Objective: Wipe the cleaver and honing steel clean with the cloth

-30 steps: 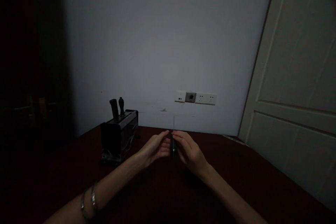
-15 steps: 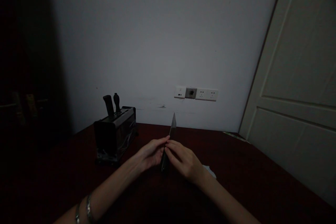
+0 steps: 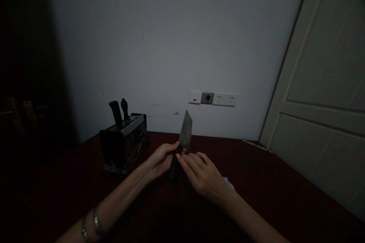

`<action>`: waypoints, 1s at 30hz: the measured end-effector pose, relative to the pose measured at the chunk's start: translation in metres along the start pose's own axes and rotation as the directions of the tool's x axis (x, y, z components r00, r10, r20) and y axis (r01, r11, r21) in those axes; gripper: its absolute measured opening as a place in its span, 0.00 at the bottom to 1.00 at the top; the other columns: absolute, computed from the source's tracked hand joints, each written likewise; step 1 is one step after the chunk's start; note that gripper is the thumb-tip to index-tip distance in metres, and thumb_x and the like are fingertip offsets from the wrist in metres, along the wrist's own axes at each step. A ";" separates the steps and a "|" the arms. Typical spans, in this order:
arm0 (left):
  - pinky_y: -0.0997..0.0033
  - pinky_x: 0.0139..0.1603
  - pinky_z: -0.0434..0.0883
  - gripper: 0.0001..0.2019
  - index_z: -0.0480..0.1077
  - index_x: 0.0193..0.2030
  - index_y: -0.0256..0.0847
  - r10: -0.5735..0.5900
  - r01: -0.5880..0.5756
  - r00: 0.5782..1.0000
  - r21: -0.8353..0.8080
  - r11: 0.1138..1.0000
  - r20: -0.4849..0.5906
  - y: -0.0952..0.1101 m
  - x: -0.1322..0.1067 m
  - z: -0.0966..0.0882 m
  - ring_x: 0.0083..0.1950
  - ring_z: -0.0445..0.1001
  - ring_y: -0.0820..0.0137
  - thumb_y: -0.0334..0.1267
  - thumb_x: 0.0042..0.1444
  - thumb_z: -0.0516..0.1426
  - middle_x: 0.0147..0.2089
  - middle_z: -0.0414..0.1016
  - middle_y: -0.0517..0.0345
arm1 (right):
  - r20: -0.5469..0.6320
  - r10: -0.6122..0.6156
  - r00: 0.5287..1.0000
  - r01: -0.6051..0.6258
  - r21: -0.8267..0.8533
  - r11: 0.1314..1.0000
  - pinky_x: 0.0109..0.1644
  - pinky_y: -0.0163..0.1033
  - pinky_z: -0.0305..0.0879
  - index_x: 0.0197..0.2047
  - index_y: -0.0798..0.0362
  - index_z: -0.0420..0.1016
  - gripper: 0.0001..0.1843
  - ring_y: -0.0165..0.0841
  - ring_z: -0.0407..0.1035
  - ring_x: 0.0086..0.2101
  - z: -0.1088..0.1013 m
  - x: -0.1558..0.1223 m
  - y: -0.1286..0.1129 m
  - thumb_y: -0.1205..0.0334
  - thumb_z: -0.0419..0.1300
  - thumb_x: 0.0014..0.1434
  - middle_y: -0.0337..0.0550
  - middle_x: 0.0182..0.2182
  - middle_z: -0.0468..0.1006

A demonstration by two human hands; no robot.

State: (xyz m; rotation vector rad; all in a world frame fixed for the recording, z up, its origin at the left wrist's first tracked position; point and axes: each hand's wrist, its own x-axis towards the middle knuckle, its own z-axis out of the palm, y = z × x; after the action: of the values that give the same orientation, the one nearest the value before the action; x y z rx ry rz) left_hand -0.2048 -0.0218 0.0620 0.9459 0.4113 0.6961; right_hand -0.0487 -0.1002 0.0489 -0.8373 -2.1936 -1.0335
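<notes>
A kitchen knife with a broad grey blade and a black handle is held up in front of me, its tip pointing away and upward. My left hand grips it from the left, the thumb lying where the handle meets the blade. From the right, my right hand pinches the upper handle, its thumb pressed on the black surface. The lower end of the handle sticks out freely below both hands. Fingers behind the knife are partly hidden.
To the left, a black and silver knife block stands on the dark red table with two black handles upright in it. A white item lies behind my right wrist. Wall sockets and a pale door are beyond.
The knife has turned from nearly edge-on so that its blade's flat side shows, and its tip sits slightly higher. Both hands stay on it, and my right fingers have shifted along the handle.
</notes>
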 end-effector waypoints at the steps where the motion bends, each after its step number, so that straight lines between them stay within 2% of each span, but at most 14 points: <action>1: 0.71 0.34 0.70 0.11 0.70 0.34 0.27 -0.002 0.002 1.000 0.002 1.000 0.013 0.002 0.000 -0.002 0.32 0.72 0.70 0.37 0.56 0.53 0.30 0.71 0.49 | 0.019 0.026 0.999 -0.027 0.020 0.999 0.44 0.47 0.67 0.57 0.61 0.60 0.23 0.41 0.67 0.44 -0.002 -0.004 0.003 0.69 0.47 0.58 0.56 0.46 0.74; 3: 0.63 0.37 0.71 0.11 0.69 0.36 0.28 -0.011 0.012 0.999 -0.011 1.000 0.036 0.005 -0.001 -0.007 0.33 0.71 0.68 0.37 0.57 0.52 0.30 0.69 0.51 | 0.035 0.093 0.995 -0.095 0.051 0.994 0.44 0.49 0.68 0.59 0.62 0.57 0.26 0.43 0.67 0.45 -0.006 -0.018 0.012 0.69 0.50 0.56 0.58 0.47 0.72; 4: 0.61 0.36 0.71 0.11 0.68 0.37 0.28 -0.022 0.023 0.999 -0.029 0.999 0.038 0.006 -0.002 -0.008 0.32 0.71 0.69 0.37 0.57 0.52 0.31 0.68 0.52 | 0.046 0.124 0.991 -0.127 0.061 0.990 0.44 0.50 0.68 0.59 0.61 0.57 0.26 0.43 0.67 0.44 -0.006 -0.027 0.017 0.69 0.51 0.56 0.58 0.46 0.72; 6: 0.68 0.30 0.70 0.10 0.66 0.37 0.28 -0.046 0.047 0.999 -0.093 0.995 0.015 0.006 -0.003 -0.012 0.27 0.67 0.74 0.37 0.58 0.51 0.30 0.66 0.55 | 0.100 0.165 0.981 -0.173 0.082 0.981 0.42 0.50 0.70 0.56 0.60 0.61 0.23 0.42 0.69 0.41 -0.007 -0.047 0.026 0.70 0.50 0.56 0.57 0.42 0.74; 9: 0.79 0.20 0.61 0.12 0.64 0.35 0.28 -0.089 0.083 0.996 -0.205 0.975 -0.020 0.001 -0.004 -0.017 0.21 0.60 0.80 0.36 0.60 0.47 0.26 0.61 0.59 | 0.242 0.200 0.949 -0.240 0.151 0.959 0.43 0.49 0.70 0.52 0.57 0.65 0.19 0.40 0.70 0.39 -0.007 -0.079 0.032 0.69 0.50 0.57 0.53 0.40 0.75; 12: 0.82 0.16 0.54 0.13 0.63 0.34 0.29 -0.098 0.090 0.995 -0.300 0.950 -0.011 -0.009 -0.005 -0.021 0.19 0.56 0.81 0.37 0.61 0.44 0.24 0.56 0.61 | 0.366 0.224 0.903 -0.319 0.223 0.921 0.46 0.49 0.70 0.51 0.54 0.65 0.18 0.39 0.70 0.42 -0.008 -0.107 0.031 0.66 0.51 0.56 0.51 0.42 0.75; 15: 0.84 0.14 0.52 0.14 0.62 0.33 0.29 -0.073 0.079 0.997 -0.393 0.916 0.031 -0.021 -0.006 -0.023 0.18 0.54 0.82 0.38 0.61 0.42 0.23 0.53 0.62 | 0.438 0.259 0.861 -0.397 0.259 0.880 0.51 0.50 0.67 0.52 0.51 0.65 0.19 0.39 0.69 0.47 -0.007 -0.127 0.026 0.64 0.54 0.55 0.50 0.47 0.73; 20: 0.86 0.13 0.50 0.16 0.62 0.33 0.30 -0.069 0.106 0.993 -0.475 0.874 0.096 -0.038 -0.008 -0.030 0.16 0.52 0.83 0.38 0.62 0.39 0.22 0.50 0.64 | 0.482 0.330 0.812 -0.509 0.305 0.805 0.51 0.49 0.67 0.54 0.47 0.64 0.23 0.40 0.67 0.49 0.003 -0.143 0.021 0.60 0.57 0.54 0.49 0.50 0.71; 25: 0.86 0.11 0.49 0.16 0.63 0.32 0.29 -0.070 0.138 0.984 -0.453 0.881 0.164 -0.051 -0.010 -0.045 0.15 0.49 0.84 0.39 0.61 0.41 0.21 0.49 0.65 | 0.522 0.416 0.744 -0.630 0.343 0.696 0.54 0.49 0.63 0.54 0.47 0.62 0.20 0.38 0.64 0.51 0.021 -0.146 0.021 0.63 0.53 0.57 0.48 0.51 0.67; 30: 0.85 0.10 0.45 0.13 0.63 0.33 0.29 -0.027 0.125 0.967 -0.379 0.917 0.254 -0.062 -0.011 -0.052 0.14 0.46 0.84 0.40 0.57 0.48 0.21 0.52 0.65 | 0.532 0.502 0.682 -0.716 0.346 0.607 0.50 0.47 0.64 0.48 0.49 0.68 0.14 0.37 0.66 0.44 0.039 -0.146 0.023 0.62 0.52 0.57 0.47 0.42 0.71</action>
State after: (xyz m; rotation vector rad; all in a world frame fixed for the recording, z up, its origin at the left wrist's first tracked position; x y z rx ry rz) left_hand -0.2219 -0.0228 -0.0178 0.6186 0.0809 0.5539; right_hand 0.0536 -0.0998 -0.0649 -1.4690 -2.0343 0.1250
